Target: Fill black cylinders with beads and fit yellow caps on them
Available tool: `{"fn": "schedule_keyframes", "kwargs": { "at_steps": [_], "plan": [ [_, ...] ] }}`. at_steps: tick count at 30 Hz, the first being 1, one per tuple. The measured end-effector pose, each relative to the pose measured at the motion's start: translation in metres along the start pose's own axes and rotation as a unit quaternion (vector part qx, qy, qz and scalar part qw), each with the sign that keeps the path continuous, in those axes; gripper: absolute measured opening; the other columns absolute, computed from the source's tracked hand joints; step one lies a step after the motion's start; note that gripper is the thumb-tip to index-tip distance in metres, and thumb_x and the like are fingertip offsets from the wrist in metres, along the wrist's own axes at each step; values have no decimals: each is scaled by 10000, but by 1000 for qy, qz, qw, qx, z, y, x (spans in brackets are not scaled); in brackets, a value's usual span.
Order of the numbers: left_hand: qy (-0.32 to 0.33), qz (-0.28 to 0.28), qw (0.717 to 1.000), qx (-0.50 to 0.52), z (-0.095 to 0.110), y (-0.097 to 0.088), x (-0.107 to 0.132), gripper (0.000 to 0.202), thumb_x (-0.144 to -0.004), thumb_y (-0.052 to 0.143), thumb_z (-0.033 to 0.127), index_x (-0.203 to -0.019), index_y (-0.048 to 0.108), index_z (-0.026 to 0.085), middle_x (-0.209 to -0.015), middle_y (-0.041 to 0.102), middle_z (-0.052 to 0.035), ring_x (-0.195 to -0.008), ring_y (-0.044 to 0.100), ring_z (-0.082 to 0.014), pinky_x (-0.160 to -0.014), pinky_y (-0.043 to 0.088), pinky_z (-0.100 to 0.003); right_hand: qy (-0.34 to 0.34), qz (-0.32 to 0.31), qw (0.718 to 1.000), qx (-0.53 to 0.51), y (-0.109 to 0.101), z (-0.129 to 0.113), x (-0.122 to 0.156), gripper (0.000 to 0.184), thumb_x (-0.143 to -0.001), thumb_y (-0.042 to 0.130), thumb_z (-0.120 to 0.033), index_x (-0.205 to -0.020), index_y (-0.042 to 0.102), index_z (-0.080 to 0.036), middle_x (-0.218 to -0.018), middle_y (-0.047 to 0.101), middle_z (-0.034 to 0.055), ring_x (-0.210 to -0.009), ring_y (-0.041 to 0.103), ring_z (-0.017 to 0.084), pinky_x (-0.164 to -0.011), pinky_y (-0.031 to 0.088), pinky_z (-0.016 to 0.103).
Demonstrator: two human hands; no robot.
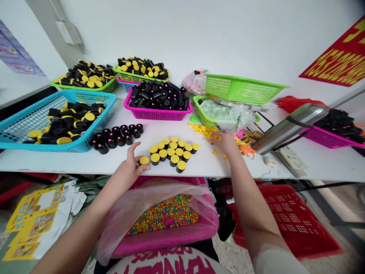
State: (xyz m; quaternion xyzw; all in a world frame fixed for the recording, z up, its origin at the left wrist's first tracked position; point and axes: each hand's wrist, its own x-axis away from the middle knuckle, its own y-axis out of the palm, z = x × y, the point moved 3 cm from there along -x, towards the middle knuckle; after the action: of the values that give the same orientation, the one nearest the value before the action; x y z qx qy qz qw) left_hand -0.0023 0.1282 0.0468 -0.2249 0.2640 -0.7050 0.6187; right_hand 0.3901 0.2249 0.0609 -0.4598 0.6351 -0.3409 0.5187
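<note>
My left hand (129, 167) has its thumb and a finger around a small black container with a yellow cap (144, 160), which stands upright at the table's front; its index finger is raised. Right beside it stands a cluster of similar yellow-capped black containers (170, 151). My right hand (224, 141) reaches into a loose pile of small yellow plastic pieces (199, 128). Its fingers are bent together among the pieces, and what they pinch is hidden. Behind my left hand are several black pieces with pink dots (116, 134), standing in rows.
A blue basket (98, 99) of yellow-capped containers stands left. A magenta basket (159, 114) of black pieces is at the back. Below the table edge, a pink tub (182, 234) holds colourful little balls. A metal cylinder (291, 127) leans at right, near a red crate (302, 224).
</note>
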Motion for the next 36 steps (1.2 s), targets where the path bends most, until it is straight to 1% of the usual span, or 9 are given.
{"fn": "schedule_keyframes", "kwargs": {
  "at_steps": [5,10,13,16,20,24,26,33,36],
  "plan": [
    [10,-17,999,28,8,11,-13,768,-856,594,360,-1459,142,213,-1211,703,-188,-939,710,-293,-940,482,-515,-20,-63,997,34,24,1,-12,280,-837,654,-251,-1078,768,-166,-1130,679,171,-1071,592,295,-973,443,403],
    [30,-34,997,55,5,13,-18,785,-846,624,361,-1465,163,215,-1420,538,-250,-1071,673,-279,-949,487,-473,-14,-71,997,12,24,0,-16,229,-827,607,-159,-981,772,-125,-1023,737,149,-961,658,249,-900,486,334],
    [46,14,999,-19,5,-5,-29,615,-902,557,400,-1425,312,188,-1403,551,-215,-1144,609,-284,-958,471,-456,7,-45,999,-8,14,4,-15,250,-859,567,-188,-999,767,-131,-1002,755,143,-909,684,254,-868,511,358],
    [46,120,972,-196,9,-27,-51,417,-928,516,388,-1287,536,177,-1278,607,-171,-1205,516,-331,-1029,375,-493,50,48,995,-77,-1,6,-10,269,-872,569,-269,-1014,759,-142,-958,761,136,-852,695,258,-846,525,391],
    [-68,237,915,-318,10,-34,-81,413,-936,464,426,-1211,641,173,-1261,544,-214,-1185,442,-423,-918,377,-529,114,107,954,-255,-5,-2,0,319,-823,634,-415,-960,730,-143,-845,747,112,-733,682,225,-730,549,371],
    [-87,236,901,-353,11,-21,-93,421,-915,487,430,-1164,647,129,-1256,520,-252,-1158,432,-434,-882,362,-526,123,46,865,-485,5,-26,12,449,-737,707,-571,-921,660,-165,-699,693,38,-574,613,154,-604,534,308],
    [-84,229,898,-366,11,-17,-93,414,-908,495,402,-1175,626,114,-1257,516,-254,-1155,432,-428,-885,355,-524,101,20,837,-537,4,-39,20,459,-716,736,-587,-899,646,-175,-677,676,19,-576,607,138,-607,530,287],
    [-67,202,901,-378,15,-17,-81,382,-836,604,360,-1130,622,117,-1269,520,-245,-1185,438,-430,-914,371,-540,51,-20,821,-569,-11,-67,37,382,-779,732,-532,-910,660,-181,-700,688,17,-602,623,128,-612,530,271],
    [-79,169,921,-341,23,-26,-74,350,-791,662,343,-1070,621,135,-1260,556,-235,-1218,456,-440,-930,387,-560,38,-7,814,-579,-20,-81,42,350,-803,723,-511,-911,654,-185,-709,699,15,-597,633,125,-614,540,272]
  ]
}}
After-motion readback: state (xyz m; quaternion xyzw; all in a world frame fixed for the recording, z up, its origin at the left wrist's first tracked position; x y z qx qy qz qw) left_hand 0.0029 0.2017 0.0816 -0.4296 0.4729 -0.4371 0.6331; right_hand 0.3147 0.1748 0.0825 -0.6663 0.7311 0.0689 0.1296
